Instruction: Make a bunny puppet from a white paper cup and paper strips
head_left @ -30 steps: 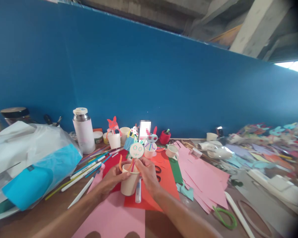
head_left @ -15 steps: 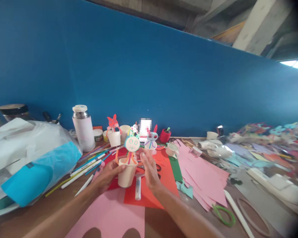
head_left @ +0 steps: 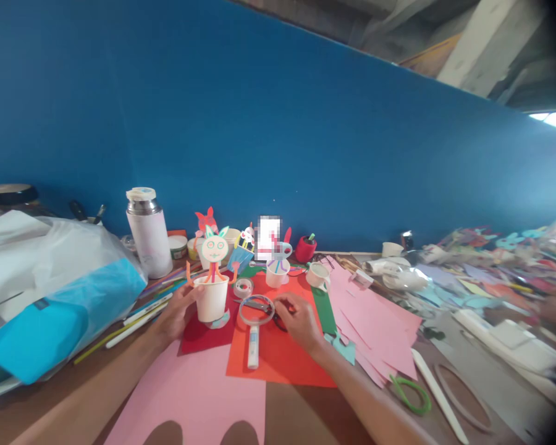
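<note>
My left hand (head_left: pixel 181 312) is closed on the side of a white paper cup (head_left: pixel 212 301). A round paper rabbit face (head_left: pixel 215 248) with teal-edged ears stands up out of the cup, and orange strips like arms stick out at its sides. My right hand (head_left: pixel 299 316) rests over the dark handles of a pair of scissors (head_left: pixel 280 318), with its fingers curled on them. The scissors' blades point left, partly seen through a clear ring (head_left: pixel 256 310). Below the ring lies a white tube (head_left: pixel 253 347); I cannot tell if they are joined. A small tape roll (head_left: pixel 243 288) sits nearby.
Red paper (head_left: pixel 282 358) and pink sheets (head_left: pixel 375 321) cover the tabletop. Left are markers (head_left: pixel 136 322), a white flask (head_left: pixel 149 238) and a plastic bag (head_left: pixel 65 266). Behind stand more decorated cups (head_left: pixel 277 273) and a white mug (head_left: pixel 318 275). A glue gun (head_left: pixel 509 340) lies right.
My left hand has moved the cup with the rabbit leftward. My right hand has left the cup's side and come down onto the scissors' handles. The view has shifted slightly.
</note>
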`<state>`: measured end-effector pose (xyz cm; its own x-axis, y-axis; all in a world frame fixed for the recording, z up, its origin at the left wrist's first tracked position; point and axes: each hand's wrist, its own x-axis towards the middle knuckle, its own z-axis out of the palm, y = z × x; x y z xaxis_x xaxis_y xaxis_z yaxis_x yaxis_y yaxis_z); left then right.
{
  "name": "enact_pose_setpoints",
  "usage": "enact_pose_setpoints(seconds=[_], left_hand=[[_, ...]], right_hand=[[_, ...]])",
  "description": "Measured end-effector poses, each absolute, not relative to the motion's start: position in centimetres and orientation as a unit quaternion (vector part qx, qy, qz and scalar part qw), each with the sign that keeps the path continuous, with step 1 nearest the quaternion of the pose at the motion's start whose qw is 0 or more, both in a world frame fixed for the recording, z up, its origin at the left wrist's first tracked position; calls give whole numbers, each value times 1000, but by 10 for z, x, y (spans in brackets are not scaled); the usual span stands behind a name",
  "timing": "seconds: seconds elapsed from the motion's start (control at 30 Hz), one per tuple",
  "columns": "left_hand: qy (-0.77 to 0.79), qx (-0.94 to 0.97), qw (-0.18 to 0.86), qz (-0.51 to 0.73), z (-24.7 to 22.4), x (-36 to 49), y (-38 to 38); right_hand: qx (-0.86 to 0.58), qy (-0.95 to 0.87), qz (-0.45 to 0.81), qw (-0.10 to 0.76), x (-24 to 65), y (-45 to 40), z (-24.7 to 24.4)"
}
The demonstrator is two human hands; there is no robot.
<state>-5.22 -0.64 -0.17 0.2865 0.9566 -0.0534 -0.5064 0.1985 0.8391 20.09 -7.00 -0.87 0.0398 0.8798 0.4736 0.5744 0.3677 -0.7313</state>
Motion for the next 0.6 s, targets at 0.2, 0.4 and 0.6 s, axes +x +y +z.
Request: enact_pose_setpoints(seconds=[0.2,0.4,0.6], left_hand=[[310,371,715,505,-5,-52,-7],[315,408,698,497,-4,-51,-10],[329,437,665,509,-3,-51,-8]], right_hand=[[-488,-797,-29,354,206,-72,-17],[-442,-835,-122,304,195,-70,-16],[-425,-850,-124,287,200,-73,-16]])
